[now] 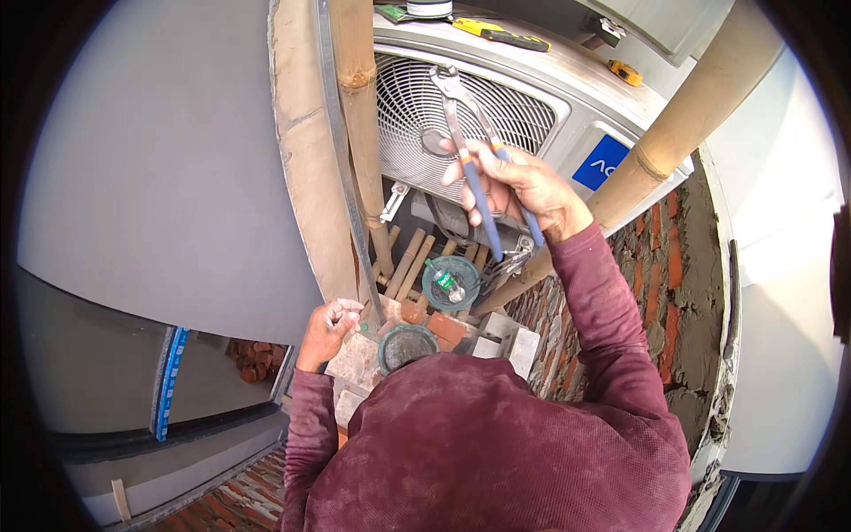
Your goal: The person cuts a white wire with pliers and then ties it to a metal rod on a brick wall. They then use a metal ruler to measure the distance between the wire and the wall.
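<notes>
One pair of blue-handled pincers [477, 193] was clamped in right hand [532, 184] fingers, presumably for control; left hand [326, 335], finger closure unclear; yellow-black cutter [501, 34] lay inside air conditioner [581, 115] front top edge.

A: ok so what's this person wearing?
B: long-sleeved top [496, 443], deep maroon all over. Looks like a fine waffle-type knit, and it's pretty dusty, with pale chalky smudges across the body.
A: sleeves?
B: same maroon. Right sleeve [612, 319] is creased and runs down to about the wrist, left sleeve [310, 412] is kinda bunched up. Left hand [330, 333] and right hand [530, 184] are both bare.
</notes>
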### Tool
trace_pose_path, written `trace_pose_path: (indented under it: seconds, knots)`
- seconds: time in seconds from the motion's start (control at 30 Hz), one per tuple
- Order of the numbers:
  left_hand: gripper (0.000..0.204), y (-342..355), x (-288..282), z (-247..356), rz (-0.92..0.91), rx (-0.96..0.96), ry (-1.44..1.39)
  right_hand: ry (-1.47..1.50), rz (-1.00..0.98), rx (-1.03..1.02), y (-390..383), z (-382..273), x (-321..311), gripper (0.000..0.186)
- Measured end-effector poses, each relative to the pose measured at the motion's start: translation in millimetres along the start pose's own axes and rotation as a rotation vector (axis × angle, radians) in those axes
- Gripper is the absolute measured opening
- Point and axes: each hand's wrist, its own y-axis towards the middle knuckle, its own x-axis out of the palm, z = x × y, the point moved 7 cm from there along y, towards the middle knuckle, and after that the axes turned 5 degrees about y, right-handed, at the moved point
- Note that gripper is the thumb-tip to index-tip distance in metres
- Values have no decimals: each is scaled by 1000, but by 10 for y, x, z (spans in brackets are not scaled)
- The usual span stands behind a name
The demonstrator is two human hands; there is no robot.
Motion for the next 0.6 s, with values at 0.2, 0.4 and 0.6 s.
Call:
trace_pose_path:
  seconds: [0.2,0.4,0.6]
  knots:
    - [29,-64,69,-184,-97,-45,-54,-1758,648,-191,455,-1420,-863,58]
    - [27,-242,270,-372,-114,-139,18,-2129,828,113,621,-2108,-1934,45]
    - [14,-468,428,-573,-319,-281,-142,-2045,655,-374,181,-2116,-1860,39]
